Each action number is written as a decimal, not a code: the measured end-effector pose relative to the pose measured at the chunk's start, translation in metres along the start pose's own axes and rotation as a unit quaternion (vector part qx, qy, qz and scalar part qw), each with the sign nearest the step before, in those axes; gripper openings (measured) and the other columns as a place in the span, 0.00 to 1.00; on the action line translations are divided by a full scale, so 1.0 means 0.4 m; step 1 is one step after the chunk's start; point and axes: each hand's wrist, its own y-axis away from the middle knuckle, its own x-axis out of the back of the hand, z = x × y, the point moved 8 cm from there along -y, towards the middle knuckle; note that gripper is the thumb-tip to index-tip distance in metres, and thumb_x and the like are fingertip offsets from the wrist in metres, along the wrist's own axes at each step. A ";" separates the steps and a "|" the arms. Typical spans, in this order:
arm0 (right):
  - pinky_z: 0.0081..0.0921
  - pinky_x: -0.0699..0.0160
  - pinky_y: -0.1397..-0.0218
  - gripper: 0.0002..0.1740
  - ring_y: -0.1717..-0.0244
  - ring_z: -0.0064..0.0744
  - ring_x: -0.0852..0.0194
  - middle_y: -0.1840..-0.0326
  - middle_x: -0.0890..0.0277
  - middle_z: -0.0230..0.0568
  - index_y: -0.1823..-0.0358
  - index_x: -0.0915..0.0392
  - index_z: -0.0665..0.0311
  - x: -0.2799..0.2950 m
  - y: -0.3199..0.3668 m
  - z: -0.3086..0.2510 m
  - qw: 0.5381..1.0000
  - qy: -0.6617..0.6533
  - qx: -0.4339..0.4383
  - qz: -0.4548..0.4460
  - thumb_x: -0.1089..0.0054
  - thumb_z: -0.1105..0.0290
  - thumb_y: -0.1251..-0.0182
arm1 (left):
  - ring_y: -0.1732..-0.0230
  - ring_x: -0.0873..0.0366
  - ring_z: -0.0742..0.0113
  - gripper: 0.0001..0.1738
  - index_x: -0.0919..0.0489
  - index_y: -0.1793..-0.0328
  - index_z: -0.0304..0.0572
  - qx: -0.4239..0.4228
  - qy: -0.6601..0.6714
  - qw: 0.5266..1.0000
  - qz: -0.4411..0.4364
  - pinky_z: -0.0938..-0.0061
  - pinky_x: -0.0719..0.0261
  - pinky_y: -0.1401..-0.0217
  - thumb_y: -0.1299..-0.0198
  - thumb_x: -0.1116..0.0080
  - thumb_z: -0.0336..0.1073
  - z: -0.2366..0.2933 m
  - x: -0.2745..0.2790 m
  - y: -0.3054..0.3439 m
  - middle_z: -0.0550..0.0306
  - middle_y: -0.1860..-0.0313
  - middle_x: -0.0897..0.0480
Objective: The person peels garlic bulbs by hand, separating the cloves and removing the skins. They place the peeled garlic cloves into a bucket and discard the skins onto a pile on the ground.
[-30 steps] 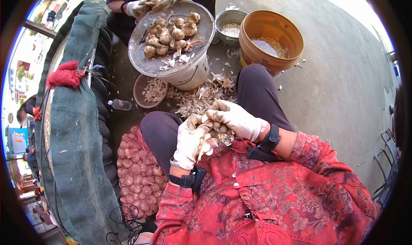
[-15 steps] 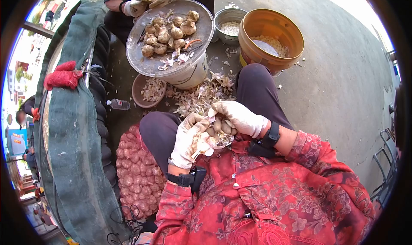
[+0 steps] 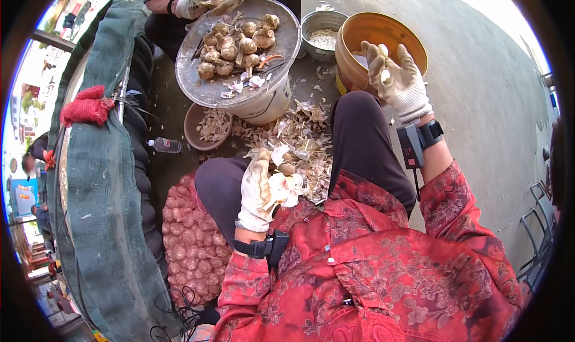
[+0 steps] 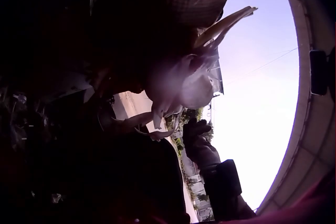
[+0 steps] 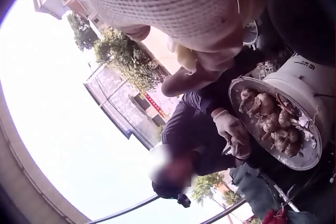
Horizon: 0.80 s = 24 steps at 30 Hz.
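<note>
In the head view my gloved left hand (image 3: 256, 192) curls round a partly peeled garlic bulb (image 3: 286, 186) with white skins and brownish cloves, above the heap of peelings (image 3: 305, 132). My gloved right hand (image 3: 400, 85) is raised at the near side of the orange bucket (image 3: 383, 27), palm up with fingers spread and bent. White cloves (image 3: 384, 76) lie against its palm and fingers. A pale clove (image 5: 186, 58) shows by the right hand's fingers in the right wrist view. The left wrist view is dark, with pale garlic skins (image 4: 197, 90) near its middle.
A lidded bucket (image 3: 191, 81) bears several garlic bulbs, and another person's gloved hands (image 3: 209, 3) hold garlic behind it. Around it stand a metal basin (image 3: 307, 23) and a bowl of cloves (image 3: 193, 135). A bottle (image 3: 165, 145) and a net sack of garlic (image 3: 194, 243) lie left.
My right hand has left the bulb and moved up and right to the orange bucket, turning palm up with cloves. My left hand still holds the bulb, close to where it was.
</note>
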 end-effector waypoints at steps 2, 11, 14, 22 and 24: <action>0.23 0.19 0.59 0.24 0.59 0.36 0.24 0.47 0.26 0.50 0.43 0.33 0.74 0.015 0.008 -0.054 0.982 -0.077 0.101 0.138 0.49 0.59 0.27 | 0.66 0.20 0.60 0.18 0.26 0.47 0.40 0.031 0.047 0.998 -0.018 0.64 0.18 0.67 0.29 0.53 0.47 -0.009 -0.027 -0.007 0.49 0.60 0.19; 0.11 0.34 0.81 0.18 0.83 0.14 0.34 0.78 0.28 0.26 0.60 0.25 0.62 0.068 0.112 0.327 0.795 0.573 -0.166 0.109 0.55 0.55 0.24 | 0.78 0.24 0.66 0.25 0.25 0.49 0.36 -0.015 -0.024 0.995 0.098 0.75 0.25 0.77 0.28 0.56 0.53 0.028 -0.047 -0.002 0.52 0.70 0.21; 0.19 0.27 0.73 0.21 0.77 0.20 0.27 0.73 0.24 0.32 0.61 0.25 0.67 0.062 0.127 0.406 0.669 0.721 -0.169 0.063 0.50 0.52 0.27 | 0.79 0.25 0.68 0.26 0.24 0.53 0.34 -0.027 -0.052 0.992 0.109 0.77 0.27 0.80 0.29 0.55 0.55 0.036 -0.058 -0.002 0.53 0.69 0.21; 0.40 0.23 0.56 0.24 0.61 0.53 0.21 0.63 0.20 0.53 0.53 0.24 0.66 0.012 0.144 0.490 0.580 0.811 -0.044 -0.069 0.52 0.50 0.30 | 0.84 0.25 0.67 0.29 0.22 0.65 0.31 -0.069 -0.063 0.983 0.159 0.78 0.29 0.85 0.29 0.57 0.54 0.040 -0.047 0.005 0.50 0.77 0.20; 0.41 0.24 0.57 0.23 0.62 0.54 0.21 0.64 0.20 0.54 0.55 0.24 0.66 0.031 0.143 0.501 0.542 0.835 -0.039 -0.084 0.52 0.51 0.30 | 0.86 0.28 0.70 0.26 0.25 0.68 0.34 -0.066 -0.008 0.983 0.171 0.79 0.33 0.88 0.30 0.53 0.53 0.044 -0.045 0.019 0.54 0.80 0.23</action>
